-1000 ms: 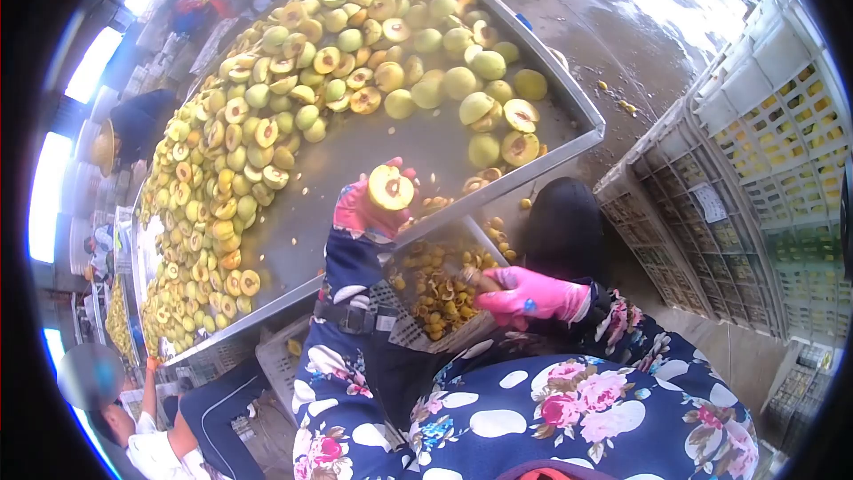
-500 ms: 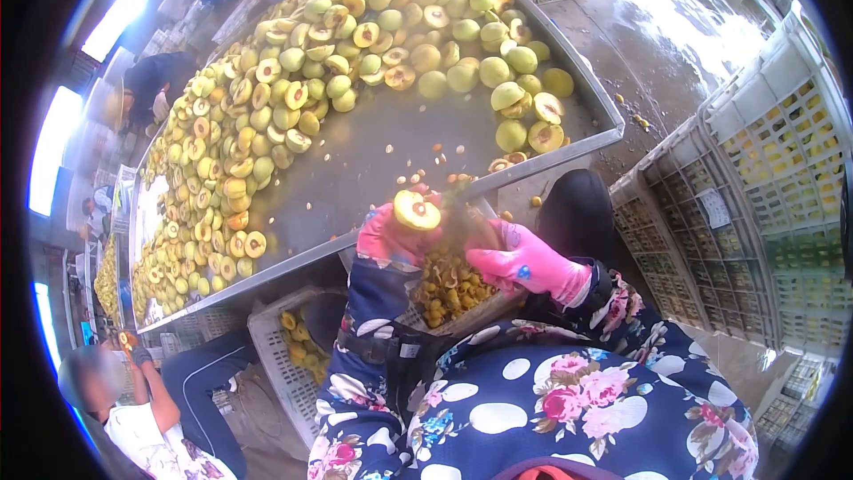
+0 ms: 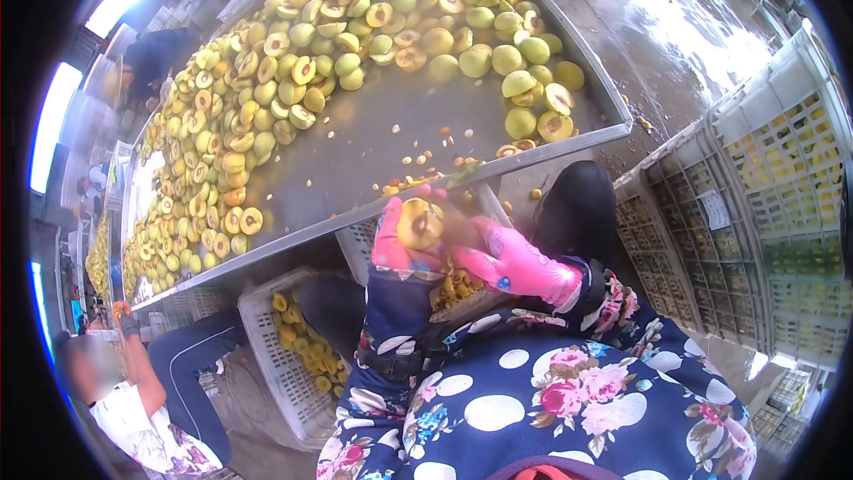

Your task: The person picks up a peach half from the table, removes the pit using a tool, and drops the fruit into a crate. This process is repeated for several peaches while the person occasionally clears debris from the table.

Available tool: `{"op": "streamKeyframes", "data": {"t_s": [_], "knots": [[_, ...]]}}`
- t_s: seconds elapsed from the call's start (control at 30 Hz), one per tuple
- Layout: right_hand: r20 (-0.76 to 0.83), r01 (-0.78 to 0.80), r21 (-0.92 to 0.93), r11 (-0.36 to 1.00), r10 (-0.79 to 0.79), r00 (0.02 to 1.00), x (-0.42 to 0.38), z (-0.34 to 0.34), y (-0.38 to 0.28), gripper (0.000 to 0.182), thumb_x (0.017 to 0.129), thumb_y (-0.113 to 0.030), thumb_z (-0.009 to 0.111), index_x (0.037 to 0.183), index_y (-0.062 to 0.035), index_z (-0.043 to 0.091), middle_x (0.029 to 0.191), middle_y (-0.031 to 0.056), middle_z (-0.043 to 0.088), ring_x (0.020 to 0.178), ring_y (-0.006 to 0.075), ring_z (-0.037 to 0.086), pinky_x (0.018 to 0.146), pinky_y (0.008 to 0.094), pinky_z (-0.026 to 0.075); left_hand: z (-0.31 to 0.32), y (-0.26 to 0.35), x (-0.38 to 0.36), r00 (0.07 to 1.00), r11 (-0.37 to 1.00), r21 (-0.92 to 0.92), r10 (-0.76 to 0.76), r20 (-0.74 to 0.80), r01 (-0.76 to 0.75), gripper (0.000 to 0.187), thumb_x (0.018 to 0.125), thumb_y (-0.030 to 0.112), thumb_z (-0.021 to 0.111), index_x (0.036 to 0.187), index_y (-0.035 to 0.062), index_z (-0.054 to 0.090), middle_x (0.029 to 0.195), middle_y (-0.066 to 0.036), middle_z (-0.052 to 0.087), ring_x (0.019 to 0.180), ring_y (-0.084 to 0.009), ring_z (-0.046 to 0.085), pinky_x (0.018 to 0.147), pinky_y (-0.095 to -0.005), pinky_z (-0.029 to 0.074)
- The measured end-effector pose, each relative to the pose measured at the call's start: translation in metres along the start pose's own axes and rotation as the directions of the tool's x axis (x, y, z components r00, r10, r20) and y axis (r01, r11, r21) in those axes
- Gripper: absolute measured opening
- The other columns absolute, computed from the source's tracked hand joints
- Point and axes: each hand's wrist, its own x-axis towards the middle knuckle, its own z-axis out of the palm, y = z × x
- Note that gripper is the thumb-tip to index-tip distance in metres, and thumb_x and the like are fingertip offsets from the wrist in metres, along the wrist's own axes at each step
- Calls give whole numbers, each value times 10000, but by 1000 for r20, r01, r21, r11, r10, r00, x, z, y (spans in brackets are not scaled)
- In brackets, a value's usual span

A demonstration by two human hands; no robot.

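Note:
My left hand point(image 3: 397, 242), in a pink glove, is closed around a peach half point(image 3: 420, 224) whose cut face with a brownish centre is turned up. Close beside it, my right hand point(image 3: 520, 265), also pink-gloved, has its fingers curled toward the fruit. A brownish blur at its fingertips hides what it grips. Both hands are over a crate point(image 3: 484, 304) of yellow peach scraps, just in front of the metal table's rim point(image 3: 524, 158).
Many halved peaches point(image 3: 267, 93) are heaped on the table, with small pits scattered near its edge. Stacked plastic crates point(image 3: 711, 231) stand on the right. At left, another crate point(image 3: 267, 338) holds yellow pieces, and a seated person point(image 3: 133, 409) works nearby.
The peach half has tilted in my left hand, and my right hand has moved left, closer to it. The whole view has shifted slightly.

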Motion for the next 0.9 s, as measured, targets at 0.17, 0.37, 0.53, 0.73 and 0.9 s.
{"op": "streamKeyframes", "data": {"t_s": [0.17, 0.37, 0.53, 0.73, 0.9], "knots": [[47, 3, -178, 984, 5, 999, -8, 2, -3, 321, 857, -250, 559, 1003, 22, 472, 804, 247, 589, 778, 400, 591, 639, 407, 447, 1, 0, -4, 998, 999, 27, 41, -37, -40, 416, 933, 319, 396, 1205, 11, 462, 1157, -198, 527, 1013, -325, 541, 889, -448, 445], [-1, 169, -309, 936, -178, 984, -2, 10, 15, 321, 865, -221, 538, 1013, 50, 450, 754, 267, 578, 745, 421, 586, 606, 445, 442, -6, -8, -4, 996, 993, -115, -3, 85, 13, 411, 930, 315, 403, 1214, 20, 450, 1167, -199, 516, 1030, -339, 526, 896, -471, 434], [-21, 344, -342, 874, -374, 927, 6, 16, 31, 305, 858, -193, 532, 998, 61, 437, 741, 266, 573, 717, 414, 586, 586, 439, 450, 8, -13, -7, 993, 999, -12, 51, -109, -53, 369, 935, 292, 427, 1189, 28, 467, 1137, -180, 534, 990, -291, 546, 865, -435, 459], [156, 239, -404, 883, -191, 969, 26, 16, 85, 284, 819, -143, 547, 983, 55, 424, 713, 223, 580, 682, 386, 591, 566, 429, 457, 15, -22, -17, 946, 934, 318, 239, -220, -162, 247, 909, 200, 518, 1087, 29, 539, 1030, -135, 593, 853, -193, 592, 715, -337, 524], [213, 205, -374, 904, -131, 968, 27, 17, 69, 288, 809, -153, 532, 980, 51, 422, 750, 231, 585, 714, 366, 600, 596, 423, 455, 2, -22, -9, 936, 922, 349, 262, -237, -170, 206, 886, 168, 560, 1041, 32, 566, 959, -115, 619, 755, -160, 608, 635, -303, 536]]}}
